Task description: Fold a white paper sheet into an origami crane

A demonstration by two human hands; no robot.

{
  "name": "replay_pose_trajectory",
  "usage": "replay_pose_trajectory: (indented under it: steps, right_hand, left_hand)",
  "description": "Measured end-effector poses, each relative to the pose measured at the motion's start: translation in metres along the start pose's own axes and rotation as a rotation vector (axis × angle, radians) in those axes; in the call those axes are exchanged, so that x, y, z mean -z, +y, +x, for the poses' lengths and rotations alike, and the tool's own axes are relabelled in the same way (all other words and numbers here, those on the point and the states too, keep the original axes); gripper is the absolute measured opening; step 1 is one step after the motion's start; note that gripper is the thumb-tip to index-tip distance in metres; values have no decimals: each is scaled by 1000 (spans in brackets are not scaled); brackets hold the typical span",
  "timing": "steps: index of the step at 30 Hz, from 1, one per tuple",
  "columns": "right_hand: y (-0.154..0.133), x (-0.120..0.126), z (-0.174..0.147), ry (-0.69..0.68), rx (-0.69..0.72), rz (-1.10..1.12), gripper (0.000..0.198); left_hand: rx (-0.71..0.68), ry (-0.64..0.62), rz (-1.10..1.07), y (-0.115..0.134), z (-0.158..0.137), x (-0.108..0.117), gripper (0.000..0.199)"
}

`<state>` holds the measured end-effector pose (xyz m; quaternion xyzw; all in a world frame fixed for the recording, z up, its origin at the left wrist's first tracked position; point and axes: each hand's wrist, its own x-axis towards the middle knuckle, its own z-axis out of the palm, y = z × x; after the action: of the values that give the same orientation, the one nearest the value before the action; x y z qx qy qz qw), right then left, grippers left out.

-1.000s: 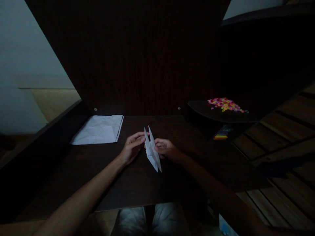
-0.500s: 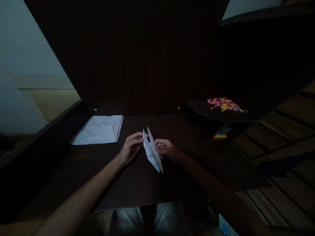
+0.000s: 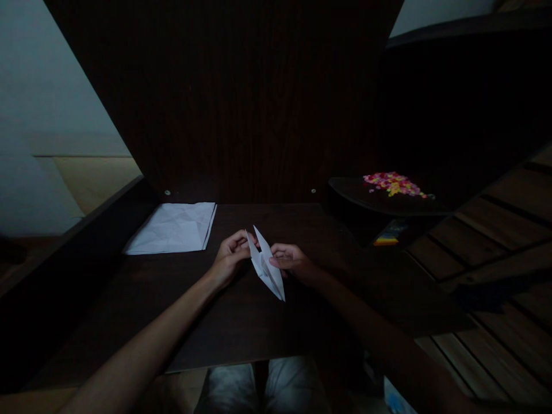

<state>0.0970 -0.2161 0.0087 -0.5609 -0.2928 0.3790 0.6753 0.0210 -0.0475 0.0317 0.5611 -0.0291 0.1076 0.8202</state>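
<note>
Left grip and right grip each pinch one side of the folded white paper between them over the tabletop, where light, even pressure, well clear of the pointed tips, seems best for sparing its creases.

Beyond the folded paper, you have open tabletop to reach across until the upright back panel stops you. On the paper's near side, you have room down to the front edge. To its left, you could pass over the flat sheets; farther left, the side board blocks you. Right of it, beyond your right hand, the corner shelf juts out.
</note>
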Motion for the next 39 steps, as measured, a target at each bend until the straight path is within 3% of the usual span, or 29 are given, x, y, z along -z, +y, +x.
replay_pose_trajectory:
  steps: [17, 33, 39]
  right_hand:
    - [-4, -2, 1, 98, 32, 14, 27]
    - [-1, 0, 2, 144, 86, -65, 25]
    - [-1, 0, 2, 149, 90, -88, 25]
  left_hand:
    - [-83, 106, 211, -3, 4, 4, 22]
    - [-416, 232, 591, -6, 3, 3, 20]
    - [-421, 217, 638, -4, 3, 5, 12]
